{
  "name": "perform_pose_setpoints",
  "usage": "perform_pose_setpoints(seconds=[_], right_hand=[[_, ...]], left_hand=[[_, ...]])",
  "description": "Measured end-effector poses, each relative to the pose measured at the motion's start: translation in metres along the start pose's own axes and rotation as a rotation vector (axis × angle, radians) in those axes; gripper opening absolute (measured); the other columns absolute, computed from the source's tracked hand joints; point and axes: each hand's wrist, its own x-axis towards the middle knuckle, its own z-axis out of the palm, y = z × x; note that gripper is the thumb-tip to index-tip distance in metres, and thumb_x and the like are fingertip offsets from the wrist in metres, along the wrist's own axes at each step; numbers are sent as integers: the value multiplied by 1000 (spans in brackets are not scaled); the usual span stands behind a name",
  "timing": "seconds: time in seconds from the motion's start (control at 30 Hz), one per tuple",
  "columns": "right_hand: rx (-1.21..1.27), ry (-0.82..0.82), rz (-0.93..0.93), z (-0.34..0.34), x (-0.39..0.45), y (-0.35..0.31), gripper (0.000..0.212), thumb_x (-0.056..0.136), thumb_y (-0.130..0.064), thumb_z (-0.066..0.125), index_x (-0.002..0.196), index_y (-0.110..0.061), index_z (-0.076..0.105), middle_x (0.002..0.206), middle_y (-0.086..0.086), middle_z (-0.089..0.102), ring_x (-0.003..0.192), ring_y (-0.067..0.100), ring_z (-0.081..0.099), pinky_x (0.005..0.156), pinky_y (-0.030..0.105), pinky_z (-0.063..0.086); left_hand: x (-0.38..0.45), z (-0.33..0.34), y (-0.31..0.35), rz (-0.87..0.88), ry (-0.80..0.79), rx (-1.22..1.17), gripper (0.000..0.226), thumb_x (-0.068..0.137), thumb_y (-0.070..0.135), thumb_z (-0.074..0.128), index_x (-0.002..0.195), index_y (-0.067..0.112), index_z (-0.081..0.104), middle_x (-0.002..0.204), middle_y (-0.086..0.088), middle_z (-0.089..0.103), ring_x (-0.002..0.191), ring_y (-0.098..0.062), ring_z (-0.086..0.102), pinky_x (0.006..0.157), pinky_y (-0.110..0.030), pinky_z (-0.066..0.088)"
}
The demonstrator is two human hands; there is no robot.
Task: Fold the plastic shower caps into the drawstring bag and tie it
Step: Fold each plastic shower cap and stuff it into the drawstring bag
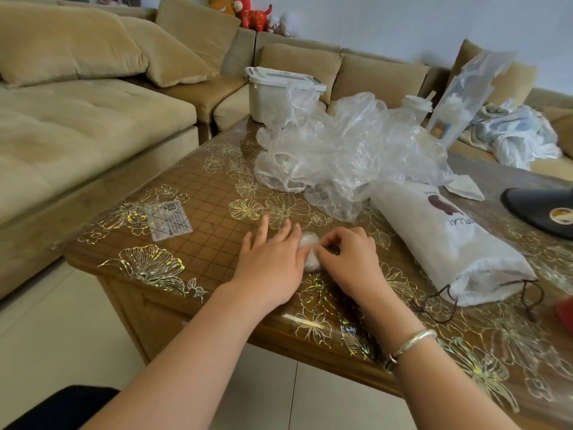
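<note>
Now | left hand [273, 252] flat on folded cap [310, 249] | right hand [347, 252] pinching it

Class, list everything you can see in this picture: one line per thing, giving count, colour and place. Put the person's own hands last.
folded cap: one, white, between the hands
loose caps: heap, clear, mid table
drawstring bag: one, white, lying right of the hands
storage box: one, white, far table edge
standing pouch: one, clear, behind the heap
table: one, brown, gold flowers
sofa: beige, behind the table
left hand: flat beside the folded cap
right hand: pinches the folded cap
</note>
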Motion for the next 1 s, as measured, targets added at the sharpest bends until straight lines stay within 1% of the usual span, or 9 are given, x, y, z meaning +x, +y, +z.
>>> perform_pose_setpoints(seconds=[0.13, 0.23, 0.33, 0.43, 0.57, 0.67, 0.8, 0.9, 1.0], right_hand=[[386, 11, 6, -12, -4, 1, 8, 89, -26, 67, 86, -20, 62, 88, -3, 64, 82, 16, 58, 73, 29, 49], [694, 66, 22, -30, -12, 1, 10, 92, -19, 66, 91, -10, 62, 81, 3, 64, 70, 13, 56, 60, 22, 46], [847, 138, 31, -49, -25, 5, 7, 93, -16, 65, 91, -12, 60, 80, 4, 64, 65, 9, 58, 57, 22, 48], [847, 155, 31, -67, -38, 12, 7, 95, -16, 63, 97, -16, 56, 78, -3, 64, 61, 3, 60, 53, 16, 48], [813, 115, -23, -89, -57, 25, 34, 94, -18, 63, 120, -22, 42, 98, 5, 66, 72, 7, 68, 65, 30, 61], [616, 132, -113, -102, -69, 41, 47, 92, -14, 66, 122, -28, 33, 111, -12, 50, 75, -5, 67, 63, 44, 62], [532, 238, -121, -123, -78, 68, 34, 95, -8, 59, 104, -28, 32, 113, 14, 55, 59, 27, 69, 49, 45, 58], [489, 406, -59, -145, -83, 95, 19, 96, -5, 54, 94, -20, 43, 102, 15, 60, 64, 31, 66, 55, 51, 54], [508, 422, 25, -157, -87, 122, 14, 95, -3, 55, 86, -15, 53, 87, 19, 59, 65, 28, 55, 59, 45, 49]], left_hand=[[-3, -5, 12, -32, 132, -320, 57, 105, 43, 26, 157, 22, 15, 164, 3, 12, 152, -22, 6, 123, -46, 11], [-7, -16, 24, -79, 244, -705, 54, 101, 37, 48, 150, 19, 33, 151, 2, 38, 135, -17, 40, 104, -30, 38], [-13, -21, 38, -129, 178, -1083, 43, 95, 31, 62, 135, 21, 49, 127, 5, 57, 108, -10, 58, 81, -24, 48], [-16, -17, 56, -128, 139, -1299, 36, 90, 21, 69, 123, 21, 57, 112, 3, 66, 98, -14, 67, 81, -33, 58], [-18, -8, 86, -88, 164, -1323, 33, 86, 19, 74, 116, 25, 60, 105, 6, 67, 91, -10, 67, 73, -23, 58], [-18, 2, 107, -18, 159, -1320, 30, 87, 23, 74, 114, 24, 61, 107, 2, 68, 92, -10, 68, 63, -13, 53], [-17, 18, 132, 77, 232, -1210, 22, 94, 37, 61, 110, 22, 60, 108, 5, 62, 92, -7, 61, 65, -9, 47], [-15, 37, 149, 228, 331, -890, 28, 91, 41, 64, 111, 23, 57, 109, 9, 54, 91, -3, 55, 75, -12, 45], [-12, 55, 161, 281, 370, -662, 33, 87, 38, 71, 112, 26, 53, 112, 10, 47, 101, -10, 52, 85, -27, 50]])
